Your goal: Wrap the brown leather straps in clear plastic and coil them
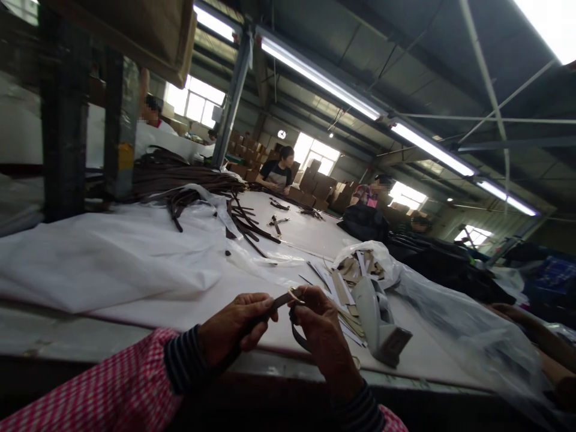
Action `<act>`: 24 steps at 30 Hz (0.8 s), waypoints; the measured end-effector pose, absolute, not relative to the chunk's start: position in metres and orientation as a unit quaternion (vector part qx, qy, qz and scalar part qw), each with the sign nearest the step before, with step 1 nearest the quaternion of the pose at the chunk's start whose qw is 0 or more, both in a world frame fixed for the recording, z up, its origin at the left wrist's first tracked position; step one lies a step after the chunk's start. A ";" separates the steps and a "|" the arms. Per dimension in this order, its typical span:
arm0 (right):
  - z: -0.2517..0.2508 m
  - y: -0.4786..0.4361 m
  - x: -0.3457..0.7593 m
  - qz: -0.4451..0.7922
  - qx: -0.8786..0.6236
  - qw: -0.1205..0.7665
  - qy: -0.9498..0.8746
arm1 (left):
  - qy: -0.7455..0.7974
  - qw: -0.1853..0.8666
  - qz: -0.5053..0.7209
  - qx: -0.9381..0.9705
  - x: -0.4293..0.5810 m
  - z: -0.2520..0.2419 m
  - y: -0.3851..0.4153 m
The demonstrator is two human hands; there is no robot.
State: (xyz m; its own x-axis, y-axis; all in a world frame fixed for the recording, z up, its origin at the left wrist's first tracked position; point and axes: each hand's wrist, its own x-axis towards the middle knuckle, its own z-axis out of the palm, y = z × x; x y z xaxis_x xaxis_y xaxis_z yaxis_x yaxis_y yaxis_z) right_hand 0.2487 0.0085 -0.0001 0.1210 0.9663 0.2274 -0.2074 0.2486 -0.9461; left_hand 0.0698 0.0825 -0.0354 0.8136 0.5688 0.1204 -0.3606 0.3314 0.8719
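Observation:
A dark brown strap (pixel 282 299) runs between my two hands above the table's front edge. My left hand (pixel 238 327) is closed, pinching it between thumb and fingers. At the strap's far end my right hand (pixel 321 336) grips it beside a thin gold-coloured ring or buckle (pixel 294 294). Part of the strap loops down below the right fingers. To the right of that hand stands a grey tape dispenser (pixel 378 318), with several pale strips (pixel 344 291) lying behind it.
Piles of dark straps (pixel 180 180) lie at the back left beside white sheeting (pixel 112 252). A clear plastic bag (pixel 391 264) holds tan pieces. Short straps with metal parts (pixel 276 223) lie farther back. A co-worker's arm (pixel 535 336) reaches in at right; another person (pixel 276 174) is across the table.

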 end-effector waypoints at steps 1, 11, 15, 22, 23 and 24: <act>0.000 0.007 0.245 0.464 -0.401 0.615 -0.495 | 0.109 0.801 0.288 0.514 0.068 -0.034 0.079; -0.004 -0.011 0.215 0.427 -0.473 0.542 -0.549 | 0.270 0.735 0.286 0.552 0.034 -0.012 0.043; -0.008 -0.018 0.194 0.388 -0.458 0.560 -0.571 | 0.310 0.692 0.414 0.504 0.031 -0.009 0.017; -0.013 -0.037 0.161 0.148 -0.482 0.509 -0.698 | 0.340 0.594 0.485 0.544 0.037 -0.016 0.001; -0.015 -0.040 0.157 0.108 -0.501 0.476 -0.715 | 0.352 0.601 0.497 0.517 0.038 -0.017 0.002; -0.017 -0.043 0.154 0.067 -0.520 0.440 -0.730 | 0.366 0.610 0.517 0.477 0.037 -0.019 0.004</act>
State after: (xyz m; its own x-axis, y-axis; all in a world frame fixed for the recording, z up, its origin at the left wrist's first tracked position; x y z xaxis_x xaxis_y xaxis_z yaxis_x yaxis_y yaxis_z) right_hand 0.1540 -0.0433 -0.0169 -0.0735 0.8168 0.5722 0.6993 0.4513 -0.5544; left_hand 0.0373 0.0037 -0.0188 0.1981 0.9791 0.0464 -0.2809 0.0114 0.9597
